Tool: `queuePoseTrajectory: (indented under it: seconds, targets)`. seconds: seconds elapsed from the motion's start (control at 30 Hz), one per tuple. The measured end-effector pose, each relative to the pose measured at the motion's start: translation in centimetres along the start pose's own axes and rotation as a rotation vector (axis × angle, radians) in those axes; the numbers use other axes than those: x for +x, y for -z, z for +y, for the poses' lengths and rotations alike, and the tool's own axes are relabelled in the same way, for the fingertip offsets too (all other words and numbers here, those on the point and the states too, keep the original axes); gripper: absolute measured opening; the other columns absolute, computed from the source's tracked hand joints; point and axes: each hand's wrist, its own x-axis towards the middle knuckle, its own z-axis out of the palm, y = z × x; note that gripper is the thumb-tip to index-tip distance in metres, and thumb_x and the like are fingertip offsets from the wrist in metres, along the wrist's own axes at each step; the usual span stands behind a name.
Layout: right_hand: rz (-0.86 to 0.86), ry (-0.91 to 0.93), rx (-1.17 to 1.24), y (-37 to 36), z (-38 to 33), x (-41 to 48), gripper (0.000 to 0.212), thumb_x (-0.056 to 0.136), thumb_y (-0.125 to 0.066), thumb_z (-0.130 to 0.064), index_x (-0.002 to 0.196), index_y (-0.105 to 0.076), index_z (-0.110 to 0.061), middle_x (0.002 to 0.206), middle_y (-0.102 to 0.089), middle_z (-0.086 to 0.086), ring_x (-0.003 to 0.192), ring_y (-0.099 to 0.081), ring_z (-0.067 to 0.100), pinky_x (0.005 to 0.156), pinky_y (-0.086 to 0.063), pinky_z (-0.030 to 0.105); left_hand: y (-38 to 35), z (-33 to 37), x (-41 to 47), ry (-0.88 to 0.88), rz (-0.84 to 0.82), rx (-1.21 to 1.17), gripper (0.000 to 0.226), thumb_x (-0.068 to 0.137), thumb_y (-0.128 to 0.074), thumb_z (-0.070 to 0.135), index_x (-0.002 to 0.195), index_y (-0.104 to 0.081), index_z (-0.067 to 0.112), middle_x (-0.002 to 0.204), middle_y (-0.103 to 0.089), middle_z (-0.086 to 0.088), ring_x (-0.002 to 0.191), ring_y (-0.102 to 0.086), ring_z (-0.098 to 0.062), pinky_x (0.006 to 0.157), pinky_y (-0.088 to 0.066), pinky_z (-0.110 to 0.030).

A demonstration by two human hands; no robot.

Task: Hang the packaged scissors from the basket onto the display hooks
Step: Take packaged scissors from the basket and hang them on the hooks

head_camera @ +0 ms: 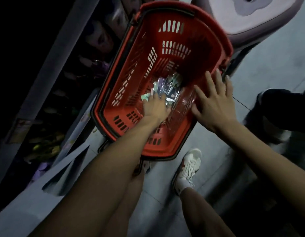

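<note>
A red plastic shopping basket stands on the floor below me. At its bottom lie shiny packaged scissors in a loose pile. My left hand reaches deep into the basket and its fingers lie on the packs; whether they hold one is hidden. My right hand hovers over the basket's right rim with fingers spread and straight, holding nothing. No display hooks show in this view.
A dark shelf unit with goods runs along the left. A pale purple plastic stool stands at the top right. My white sneaker is on the grey floor beside the basket. Another person's dark shoe is at right.
</note>
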Motion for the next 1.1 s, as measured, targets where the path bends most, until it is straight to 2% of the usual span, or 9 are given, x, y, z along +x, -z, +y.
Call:
queuePoseTrajectory:
  seconds: [0.1, 0.23, 0.4, 0.53, 0.67, 0.77, 0.87, 1.0, 1.1]
  targets:
    - [0.114, 0.022, 0.013, -2.1, 0.5, 0.9, 0.058, 0.098, -0.034, -0.047, 0.133, -0.064, -0.011, 0.163, -0.028, 0.022, 0.156, -0.005, 0.040, 0.123, -0.008, 0.060, -2.7, 0.8, 4.3, 0.025, 0.014, -0.024, 0.064, 0.095, -0.053, 0.054, 0.145, -0.045, 0.015, 0.141, -0.053, -0.015, 0.131, -0.049, -0.034, 0.101, -0.042, -0.047]
    - [0.304, 0.051, 0.063, -4.3, 0.9, 1.3, 0.052, 0.101, -0.036, -0.041, 0.118, -0.071, -0.008, 0.156, -0.042, 0.019, 0.155, -0.015, 0.040, 0.121, -0.017, 0.060, -5.9, 1.9, 8.7, 0.109, 0.023, -0.032, 0.082, 0.093, -0.057, 0.058, 0.151, -0.033, 0.005, 0.148, -0.048, -0.016, 0.132, -0.049, -0.035, 0.104, -0.042, -0.050]
    - [0.419, 0.063, 0.132, -5.2, 1.2, 1.8, 0.044, 0.096, -0.041, -0.035, 0.108, -0.074, -0.008, 0.146, -0.053, 0.019, 0.152, -0.022, 0.042, 0.120, -0.017, 0.062, -7.7, 2.4, 11.5, 0.150, 0.102, 0.032, 0.069, 0.095, -0.060, 0.047, 0.144, -0.042, 0.002, 0.138, -0.054, -0.015, 0.122, -0.056, -0.032, 0.100, -0.043, -0.042]
    - [0.444, 0.068, 0.146, -5.6, 1.1, 2.0, 0.040, 0.093, -0.045, -0.033, 0.105, -0.075, -0.008, 0.141, -0.057, 0.018, 0.151, -0.024, 0.043, 0.120, -0.017, 0.063, -7.7, 2.2, 12.6, 0.193, 0.143, -0.051, 0.072, 0.089, -0.073, 0.041, 0.143, -0.041, 0.005, 0.137, -0.054, -0.015, 0.124, -0.056, -0.032, 0.102, -0.044, -0.045]
    - [0.465, 0.083, 0.150, -5.8, 1.4, 2.1, 0.039, 0.092, -0.047, -0.032, 0.102, -0.075, -0.007, 0.137, -0.059, 0.019, 0.150, -0.026, 0.044, 0.120, -0.017, 0.063, -7.0, 1.6, 12.7, 0.166, 0.109, -0.182, 0.074, 0.092, -0.071, 0.039, 0.150, -0.036, 0.011, 0.131, -0.062, -0.013, 0.121, -0.060, -0.035, 0.095, -0.047, -0.044]
    - [0.457, 0.084, 0.142, -5.7, 1.3, 2.0, 0.037, 0.092, -0.049, -0.032, 0.101, -0.074, -0.007, 0.136, -0.060, 0.019, 0.149, -0.028, 0.044, 0.120, -0.018, 0.063, -6.5, 1.0, 12.3, 0.152, 0.039, -0.269, 0.056, 0.092, -0.070, 0.041, 0.137, -0.050, 0.015, 0.122, -0.068, -0.012, 0.116, -0.062, -0.036, 0.083, -0.047, -0.040]
    - [0.425, 0.072, 0.128, -5.3, 1.2, 1.8, 0.038, 0.093, -0.047, -0.033, 0.100, -0.073, -0.006, 0.135, -0.059, 0.019, 0.149, -0.029, 0.044, 0.120, -0.018, 0.063, -5.3, 0.6, 11.0, 0.173, 0.006, -0.384, 0.034, 0.091, -0.070, 0.037, 0.116, -0.060, 0.016, 0.111, -0.071, -0.009, 0.109, -0.064, -0.034, 0.081, -0.049, -0.040]
    - [0.340, 0.062, 0.080, -4.5, 1.1, 1.3, 0.044, 0.099, -0.041, -0.037, 0.104, -0.073, -0.007, 0.139, -0.057, 0.019, 0.151, -0.025, 0.043, 0.121, -0.016, 0.061, -2.5, -0.4, 8.2, 0.127, 0.023, -0.378, 0.031, 0.092, -0.069, 0.034, 0.120, -0.060, 0.023, 0.118, -0.070, -0.009, 0.113, -0.064, -0.035, 0.087, -0.050, -0.040]
    - [0.224, 0.038, 0.019, -3.5, 0.7, 0.9, 0.051, 0.102, -0.035, -0.041, 0.111, -0.073, -0.008, 0.144, -0.053, 0.019, 0.152, -0.021, 0.043, 0.123, -0.012, 0.060, 0.1, -1.5, 5.9, 0.153, 0.082, -0.394, 0.025, 0.091, -0.070, 0.034, 0.114, -0.064, 0.026, 0.115, -0.072, -0.009, 0.112, -0.065, -0.034, 0.088, -0.049, -0.039]
